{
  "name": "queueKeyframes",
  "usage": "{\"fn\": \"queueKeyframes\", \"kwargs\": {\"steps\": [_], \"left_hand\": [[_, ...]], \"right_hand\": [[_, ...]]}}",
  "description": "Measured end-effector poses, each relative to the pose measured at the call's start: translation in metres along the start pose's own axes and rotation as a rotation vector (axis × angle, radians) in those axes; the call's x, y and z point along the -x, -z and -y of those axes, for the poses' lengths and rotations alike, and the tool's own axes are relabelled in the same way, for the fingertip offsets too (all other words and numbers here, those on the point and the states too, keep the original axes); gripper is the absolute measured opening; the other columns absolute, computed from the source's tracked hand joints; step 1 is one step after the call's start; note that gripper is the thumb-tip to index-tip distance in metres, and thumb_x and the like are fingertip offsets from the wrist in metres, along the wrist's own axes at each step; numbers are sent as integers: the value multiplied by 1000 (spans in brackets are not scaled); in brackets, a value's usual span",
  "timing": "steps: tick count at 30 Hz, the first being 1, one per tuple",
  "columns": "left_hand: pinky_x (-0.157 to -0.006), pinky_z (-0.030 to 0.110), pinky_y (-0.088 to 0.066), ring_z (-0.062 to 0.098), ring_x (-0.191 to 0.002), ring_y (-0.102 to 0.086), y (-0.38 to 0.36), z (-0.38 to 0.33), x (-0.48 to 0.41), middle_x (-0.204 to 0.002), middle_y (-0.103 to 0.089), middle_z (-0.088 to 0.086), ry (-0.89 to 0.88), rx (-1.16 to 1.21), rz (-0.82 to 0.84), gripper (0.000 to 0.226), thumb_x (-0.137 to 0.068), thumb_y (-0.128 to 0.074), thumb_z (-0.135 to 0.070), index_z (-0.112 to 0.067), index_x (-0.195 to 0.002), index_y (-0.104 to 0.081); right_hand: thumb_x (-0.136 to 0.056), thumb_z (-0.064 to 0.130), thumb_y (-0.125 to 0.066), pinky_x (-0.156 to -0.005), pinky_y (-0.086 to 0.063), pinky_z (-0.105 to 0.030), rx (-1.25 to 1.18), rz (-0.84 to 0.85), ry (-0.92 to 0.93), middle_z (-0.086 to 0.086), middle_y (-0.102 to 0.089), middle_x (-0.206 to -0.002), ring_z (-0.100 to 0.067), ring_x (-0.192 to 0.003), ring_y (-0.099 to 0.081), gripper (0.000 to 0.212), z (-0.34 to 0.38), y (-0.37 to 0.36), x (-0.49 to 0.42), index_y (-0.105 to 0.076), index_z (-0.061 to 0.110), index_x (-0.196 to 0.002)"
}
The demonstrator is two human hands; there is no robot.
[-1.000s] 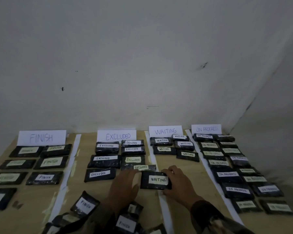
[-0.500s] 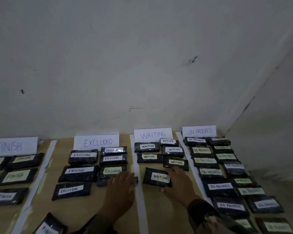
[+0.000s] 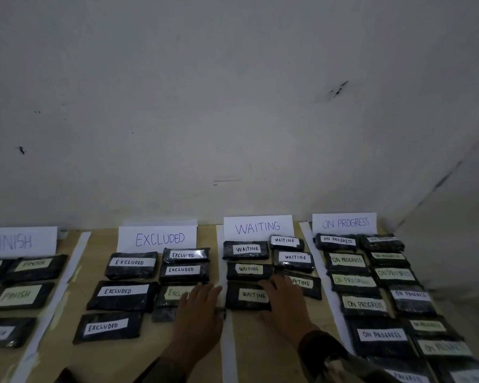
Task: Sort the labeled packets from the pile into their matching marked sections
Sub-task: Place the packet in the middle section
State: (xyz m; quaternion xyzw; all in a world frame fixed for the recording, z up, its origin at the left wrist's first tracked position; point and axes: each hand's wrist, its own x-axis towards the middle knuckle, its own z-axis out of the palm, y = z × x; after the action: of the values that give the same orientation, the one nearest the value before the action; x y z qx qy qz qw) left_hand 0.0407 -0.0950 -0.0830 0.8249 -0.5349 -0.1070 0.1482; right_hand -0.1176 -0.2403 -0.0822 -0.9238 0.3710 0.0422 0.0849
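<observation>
A black packet labeled WAITING (image 3: 246,295) lies flat in the WAITING section, third down its left column under the WAITING sign (image 3: 257,226). My right hand (image 3: 286,302) grips its right end, fingers on top and thumb at the near edge. My left hand (image 3: 199,308) lies flat, fingers apart, in the EXCLUDED section. It covers the right part of a grey-black packet (image 3: 163,313) and part of the green-labeled EXCLUDED packet (image 3: 174,294). The pile is out of view.
Four sections on the wooden table (image 3: 255,352) are split by white tape strips (image 3: 229,349). Signs read FINISH (image 3: 11,241), EXCLUDED (image 3: 158,239) and ON PROGRESS (image 3: 344,223), each with rows of black packets. A white wall stands right behind, with a corner at right.
My right hand slid the WAITING packet right, off the tape strip, and away into the WAITING column. The view swung right and up, so the pile dropped out of sight. My left hand stayed put.
</observation>
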Motion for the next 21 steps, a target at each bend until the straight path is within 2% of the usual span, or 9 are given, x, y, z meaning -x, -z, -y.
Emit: {"fn": "queueKeyframes", "kwargs": {"steps": [2, 4, 7, 10, 12, 14, 17, 19, 21], "left_hand": [[-115, 42, -21, 18, -140, -23, -3, 1, -3, -149, -32, -4, 9, -10, 10, 55, -88, -45, -37, -27, -141, -32], [-112, 44, -27, 20, -137, -30, -3, 2, -4, -144, -39, -3, 11, -5, 18, 55, -85, -48, -37, -26, -138, -38], [-90, 45, -50, 23, -114, -58, -3, 8, -3, -120, -62, 0, -21, -18, 7, 52, -68, -59, -37, -23, -119, -59], [-77, 38, -57, 20, -100, -65, 2, 11, 6, -107, -67, -2, -99, -35, -71, 47, -67, -52, -38, -22, -111, -61], [-77, 37, -57, 19, -99, -65, 4, 17, 13, -107, -66, -2, -120, -44, -94, 48, -66, -53, -36, -22, -112, -59], [-78, 35, -55, 17, -99, -65, 11, 21, 23, -108, -66, -3, -120, -35, -77, 54, -59, -65, -33, -22, -112, -59], [-81, 33, -52, 15, -100, -64, 24, 29, 40, -109, -65, -4, -115, -29, -55, 63, -54, -77, -33, -23, -114, -59], [-83, 33, -51, 15, -104, -61, 32, 37, 51, -111, -64, -3, -103, -21, -75, 63, -57, -77, -32, -23, -117, -57], [-85, 38, -50, 17, -109, -56, 40, 47, 62, -114, -62, -2, -85, -1, -74, 60, -62, -68, -33, -23, -120, -54]], "right_hand": [[-28, 63, -82, -59, -50, -28, 4, -38, 5, 7, -59, -89, -15, -77, -61, 77, 0, -3, -4, -66, 32, -97], [-25, 61, -81, -55, -48, -26, -29, -34, 18, 8, -57, -84, -13, -73, -59, 74, 1, -2, -6, -65, 33, -91], [-27, 56, -83, -54, -47, -26, -35, -53, 24, 8, -55, -81, -14, -72, -58, 67, 0, -2, -6, -65, 33, -87], [-30, 53, -84, -54, -46, -26, -44, -75, -5, 7, -55, -81, -16, -73, -59, 64, 3, 1, -3, -66, 31, -87], [-39, 50, -84, -60, -47, -29, -23, -82, 7, 4, -56, -87, -18, -78, -59, 60, 11, 5, 3, -66, 28, -92], [-61, 41, -77, -73, -45, -32, -102, -68, 14, 1, -55, -102, -22, -93, -55, 49, 24, 7, 9, -63, 24, -105], [-65, 36, -69, -71, -45, -31, -150, -69, 57, 0, -56, -98, -22, -90, -56, 37, 46, 4, 23, -64, 23, -100], [-73, 40, -66, -77, -44, -32, -175, -63, 110, 0, -55, -102, -22, -94, -53, 36, 66, 1, 32, -63, 23, -104], [-80, 44, -58, -83, -40, -32, -215, -19, 171, -2, -53, -109, -24, -103, -49, 38, 88, 0, 42, -60, 21, -110]]}}
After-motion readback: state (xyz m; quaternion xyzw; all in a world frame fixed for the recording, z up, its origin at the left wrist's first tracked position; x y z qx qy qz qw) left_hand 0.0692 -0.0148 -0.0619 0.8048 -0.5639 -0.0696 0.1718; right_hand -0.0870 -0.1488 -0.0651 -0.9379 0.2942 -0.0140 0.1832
